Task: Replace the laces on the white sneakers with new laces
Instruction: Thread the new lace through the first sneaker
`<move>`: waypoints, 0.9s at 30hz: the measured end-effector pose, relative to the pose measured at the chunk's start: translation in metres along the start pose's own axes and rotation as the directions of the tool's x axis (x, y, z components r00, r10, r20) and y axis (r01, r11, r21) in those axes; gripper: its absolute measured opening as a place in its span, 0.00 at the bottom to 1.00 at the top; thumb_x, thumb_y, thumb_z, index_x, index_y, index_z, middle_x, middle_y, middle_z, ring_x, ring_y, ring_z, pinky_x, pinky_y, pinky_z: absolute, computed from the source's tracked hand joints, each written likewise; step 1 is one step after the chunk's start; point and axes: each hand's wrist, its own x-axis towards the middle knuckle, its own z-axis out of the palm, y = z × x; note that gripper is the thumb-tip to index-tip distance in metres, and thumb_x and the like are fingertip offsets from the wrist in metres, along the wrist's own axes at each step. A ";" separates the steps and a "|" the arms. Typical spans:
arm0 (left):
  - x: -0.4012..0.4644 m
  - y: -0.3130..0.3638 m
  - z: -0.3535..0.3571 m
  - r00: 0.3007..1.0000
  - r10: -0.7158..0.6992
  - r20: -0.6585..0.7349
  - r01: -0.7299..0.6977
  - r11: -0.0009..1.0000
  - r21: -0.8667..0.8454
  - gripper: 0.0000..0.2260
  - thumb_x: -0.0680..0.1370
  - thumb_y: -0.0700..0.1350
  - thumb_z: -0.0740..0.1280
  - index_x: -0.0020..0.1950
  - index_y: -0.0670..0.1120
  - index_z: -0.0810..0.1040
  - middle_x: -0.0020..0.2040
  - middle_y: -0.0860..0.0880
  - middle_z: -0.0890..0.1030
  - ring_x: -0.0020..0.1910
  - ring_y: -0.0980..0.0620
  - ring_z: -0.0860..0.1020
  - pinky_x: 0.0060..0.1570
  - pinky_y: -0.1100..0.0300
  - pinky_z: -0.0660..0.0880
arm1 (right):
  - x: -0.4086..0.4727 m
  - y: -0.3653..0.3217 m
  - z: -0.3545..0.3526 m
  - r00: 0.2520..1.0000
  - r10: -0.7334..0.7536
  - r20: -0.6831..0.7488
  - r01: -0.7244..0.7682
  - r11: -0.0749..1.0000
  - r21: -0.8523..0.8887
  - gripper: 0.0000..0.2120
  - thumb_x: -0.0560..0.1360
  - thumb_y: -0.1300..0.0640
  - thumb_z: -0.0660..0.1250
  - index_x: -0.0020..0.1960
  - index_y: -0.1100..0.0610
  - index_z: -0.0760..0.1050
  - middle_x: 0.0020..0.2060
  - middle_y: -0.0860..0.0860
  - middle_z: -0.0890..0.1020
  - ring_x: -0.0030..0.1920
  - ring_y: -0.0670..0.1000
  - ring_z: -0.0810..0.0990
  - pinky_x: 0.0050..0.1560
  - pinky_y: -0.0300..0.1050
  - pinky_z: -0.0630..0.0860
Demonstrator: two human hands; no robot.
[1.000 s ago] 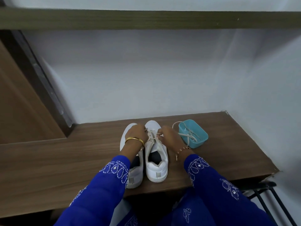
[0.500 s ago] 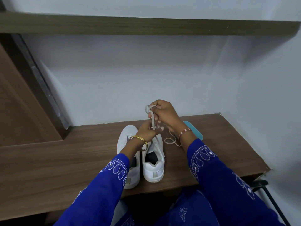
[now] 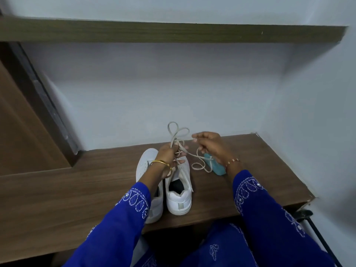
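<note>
Fingers (image 3: 174, 149) of both hands pinching lace (image 3: 178, 132) above sneakers (image 3: 178, 189)

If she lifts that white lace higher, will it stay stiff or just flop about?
Probably flop: the lace already curls into soft loops above her left hand, and its tail sags onto the wooden shelf. Likely very light, since her right hand only pinches it.

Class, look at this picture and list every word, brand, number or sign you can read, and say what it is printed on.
None can be read. The heel tab of the right sneaker is a plain grey patch with no legible lettering. The white stitching on the blue sleeves is pattern, not writing. The blue tray shows no label.
</note>
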 end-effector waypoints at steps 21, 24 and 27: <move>0.001 0.006 -0.013 0.974 -0.149 -0.171 0.081 0.933 -0.350 0.13 0.82 0.43 0.51 0.48 0.38 0.73 0.34 0.46 0.80 0.27 0.53 0.80 0.31 0.58 0.78 | 0.003 0.022 -0.016 0.836 -0.346 -0.425 0.198 0.914 -0.354 0.11 0.77 0.58 0.64 0.50 0.63 0.81 0.38 0.50 0.80 0.40 0.46 0.77 0.40 0.33 0.70; -0.003 0.002 -0.011 0.978 -0.160 -0.132 0.105 0.932 -0.347 0.16 0.82 0.42 0.52 0.40 0.40 0.73 0.26 0.48 0.81 0.28 0.51 0.80 0.32 0.57 0.79 | 0.005 -0.009 -0.014 0.765 -0.430 -0.480 0.317 0.899 -0.301 0.12 0.77 0.57 0.64 0.51 0.64 0.81 0.41 0.54 0.82 0.38 0.46 0.78 0.42 0.36 0.74; -0.002 0.002 -0.013 0.976 -0.169 -0.137 0.114 0.934 -0.338 0.16 0.82 0.42 0.52 0.40 0.39 0.74 0.26 0.47 0.81 0.33 0.49 0.80 0.30 0.57 0.79 | 0.008 -0.023 -0.009 0.847 -0.364 -0.388 0.290 0.927 -0.236 0.13 0.78 0.56 0.63 0.43 0.63 0.81 0.35 0.58 0.81 0.24 0.43 0.74 0.29 0.39 0.76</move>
